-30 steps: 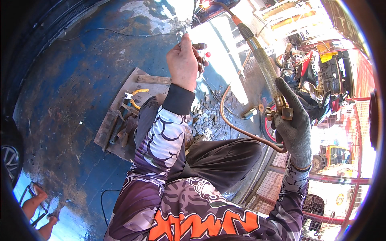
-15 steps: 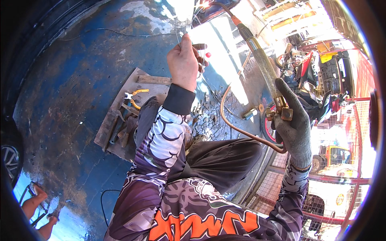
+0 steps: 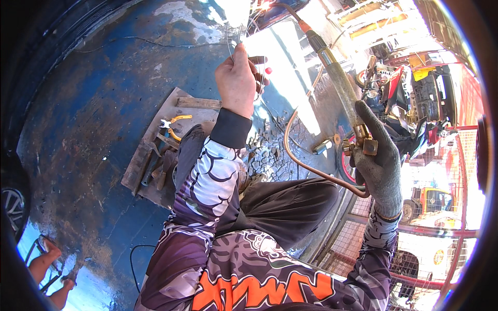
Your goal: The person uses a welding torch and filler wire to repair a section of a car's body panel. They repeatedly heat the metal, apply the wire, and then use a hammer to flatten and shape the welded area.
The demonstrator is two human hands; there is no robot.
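My bare left hand is closed on a thin metal wire, pinched between thumb and fingers. Loops of the wire trail below the fingers, and a small red round thing shows beside them. My right hand, in a grey knitted glove, grips a gas torch by its rear end, next to the brass valves. The torch slants up and leftward, its bent neck ending beside a bright orange glow at the top edge. Glare hides what lies under the tip.
A brown hose loops below the torch. On the left, a wooden board carries yellow-handled pliers and other tools. A small cylinder lies on the worn blue floor. Motorcycles and red mesh fencing stand right; someone's feet show lower left.
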